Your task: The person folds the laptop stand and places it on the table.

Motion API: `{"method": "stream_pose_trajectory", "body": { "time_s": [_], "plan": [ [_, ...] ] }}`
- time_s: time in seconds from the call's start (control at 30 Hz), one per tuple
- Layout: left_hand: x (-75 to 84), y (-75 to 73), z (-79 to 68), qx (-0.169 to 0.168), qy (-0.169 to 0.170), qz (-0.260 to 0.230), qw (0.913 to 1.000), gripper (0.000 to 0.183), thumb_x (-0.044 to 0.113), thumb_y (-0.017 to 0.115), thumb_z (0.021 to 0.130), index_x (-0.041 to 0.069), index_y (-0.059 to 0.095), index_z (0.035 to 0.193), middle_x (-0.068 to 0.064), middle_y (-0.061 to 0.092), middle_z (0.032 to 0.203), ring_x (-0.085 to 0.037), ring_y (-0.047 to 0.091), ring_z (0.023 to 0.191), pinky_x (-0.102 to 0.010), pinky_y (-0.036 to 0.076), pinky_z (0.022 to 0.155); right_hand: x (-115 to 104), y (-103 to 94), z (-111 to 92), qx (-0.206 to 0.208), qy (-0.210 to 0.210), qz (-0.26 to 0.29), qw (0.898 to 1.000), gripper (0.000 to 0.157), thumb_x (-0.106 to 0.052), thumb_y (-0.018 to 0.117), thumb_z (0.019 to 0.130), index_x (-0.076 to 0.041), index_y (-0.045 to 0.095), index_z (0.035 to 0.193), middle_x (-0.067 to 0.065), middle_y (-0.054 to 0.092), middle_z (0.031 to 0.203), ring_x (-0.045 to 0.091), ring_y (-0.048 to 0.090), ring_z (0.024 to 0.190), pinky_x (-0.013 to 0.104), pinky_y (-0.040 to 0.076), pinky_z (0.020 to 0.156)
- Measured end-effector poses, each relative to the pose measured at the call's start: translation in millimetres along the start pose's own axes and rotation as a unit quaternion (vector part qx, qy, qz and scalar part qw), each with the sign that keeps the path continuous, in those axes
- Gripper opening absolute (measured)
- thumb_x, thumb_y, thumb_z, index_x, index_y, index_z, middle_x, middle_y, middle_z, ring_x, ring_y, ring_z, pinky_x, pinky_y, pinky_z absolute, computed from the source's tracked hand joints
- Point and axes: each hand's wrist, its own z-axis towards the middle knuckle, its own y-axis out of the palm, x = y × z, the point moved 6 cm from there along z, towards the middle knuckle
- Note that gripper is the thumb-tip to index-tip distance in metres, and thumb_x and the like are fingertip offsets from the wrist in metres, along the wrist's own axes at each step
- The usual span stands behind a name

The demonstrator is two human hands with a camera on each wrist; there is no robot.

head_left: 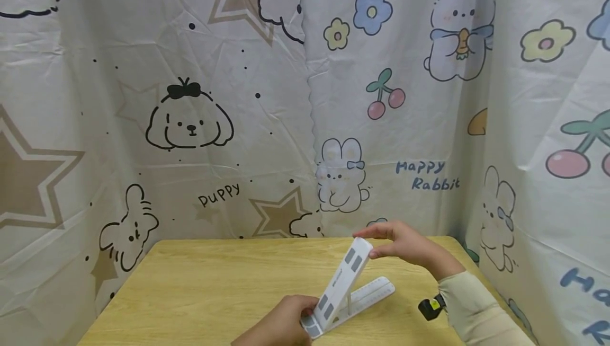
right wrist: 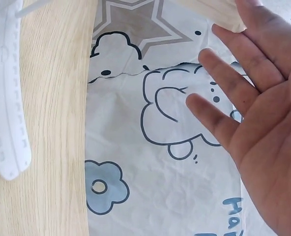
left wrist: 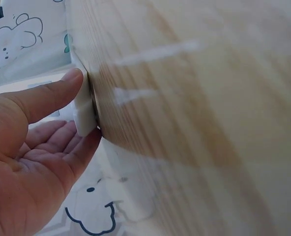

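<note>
A white folding laptop stand (head_left: 339,282) with grey pads stands unfolded on the table, one arm raised at a slant and the other lying low. At its near, hinged end my left hand (head_left: 286,320) grips it. In the left wrist view the thumb of the left hand (left wrist: 32,147) presses one side of the stand's white end (left wrist: 85,115), with curled fingers beneath. My right hand (head_left: 405,242) pinches the raised arm's top between thumb and fingers. The right wrist view has the lower arm (right wrist: 8,98) at the left; the other fingers of the right hand (right wrist: 268,123) extend loosely.
The light wooden table (head_left: 205,287) ends at a back edge against a printed curtain (head_left: 190,203). Another curtain (head_left: 538,219) hangs along the right side. A small black device (head_left: 430,309) with a yellow mark sits at the right wrist, by the sleeve (head_left: 481,303).
</note>
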Motion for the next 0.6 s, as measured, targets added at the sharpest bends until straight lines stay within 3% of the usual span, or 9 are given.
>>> {"method": "stream_pose_trajectory", "body": {
  "time_s": [0.2, 0.4, 0.6],
  "plan": [
    [-4.8, -3.7, 1.5, -0.014, -0.01, 0.006, 0.9998, 0.079, -0.023, 0.076, 0.06, 0.024, 0.073, 0.123, 0.01, 0.072, 0.108, -0.013, 0.065, 0.096, -0.033, 0.06, 0.081, -2, 1.3, -9, 0.027, 0.001, -0.017, 0.999, 0.045, -0.03, 0.086, 0.082, -0.018, 0.075, 0.124, 0.002, 0.071, 0.131, 0.035, 0.06, 0.123, 0.055, 0.053, 0.099],
    [-7.2, -10.9, 8.6, -0.049, -0.004, 0.074, 0.9961, 0.076, -0.015, 0.081, 0.069, 0.023, 0.069, 0.133, 0.014, 0.071, 0.119, -0.005, 0.061, 0.103, -0.037, 0.058, 0.095, -6, 5.2, -26, 0.087, 0.009, -0.072, 0.994, 0.052, -0.042, 0.087, 0.078, -0.021, 0.076, 0.124, -0.008, 0.073, 0.125, 0.032, 0.063, 0.121, 0.069, 0.046, 0.102],
    [-3.9, -12.8, 14.6, -0.063, 0.014, 0.115, 0.9913, 0.072, -0.009, 0.084, 0.073, 0.018, 0.066, 0.137, 0.013, 0.069, 0.122, -0.002, 0.059, 0.106, -0.033, 0.055, 0.1, -14, 7.4, -41, 0.131, -0.037, -0.125, 0.983, 0.048, -0.041, 0.086, 0.079, -0.023, 0.075, 0.123, -0.011, 0.073, 0.123, 0.025, 0.067, 0.118, 0.06, 0.053, 0.099]
  ]
}}
